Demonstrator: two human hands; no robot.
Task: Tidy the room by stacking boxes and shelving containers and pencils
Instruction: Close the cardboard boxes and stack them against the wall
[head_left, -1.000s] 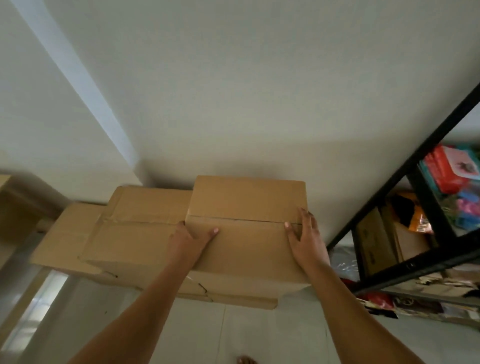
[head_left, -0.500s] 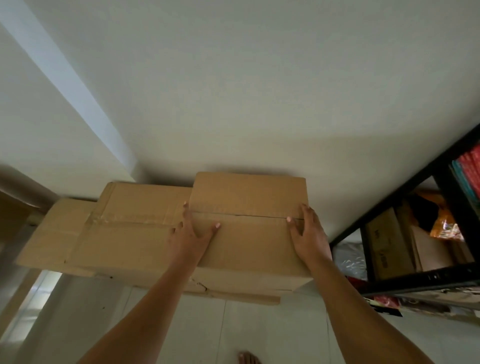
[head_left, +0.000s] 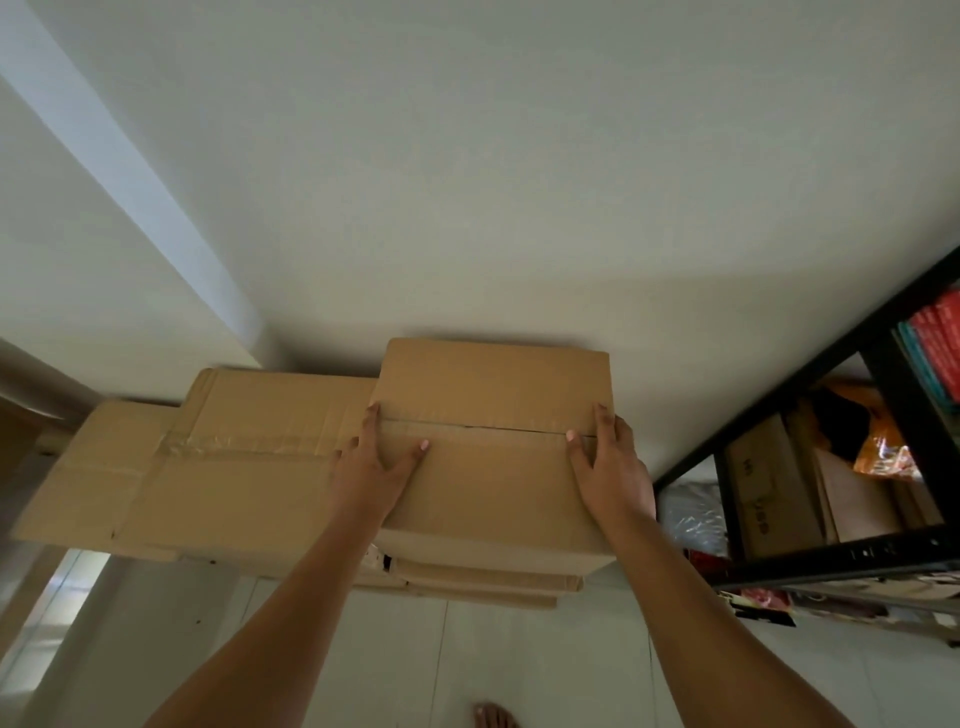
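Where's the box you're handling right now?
Head view, centre: the top box sits against the wall under both hands, beside the taped box, left of the black shelf.

Nothing I can read here. The brown box (head_left: 753, 483) on the black shelf (head_left: 831, 556) to my right carries dark print on its side, but the marks are too small and blurred to make out. The red packs (head_left: 940, 343) higher up on the far right show faint lines of print, also illegible. The boxes under my hands bear only tape and creases, no lettering I can tell.
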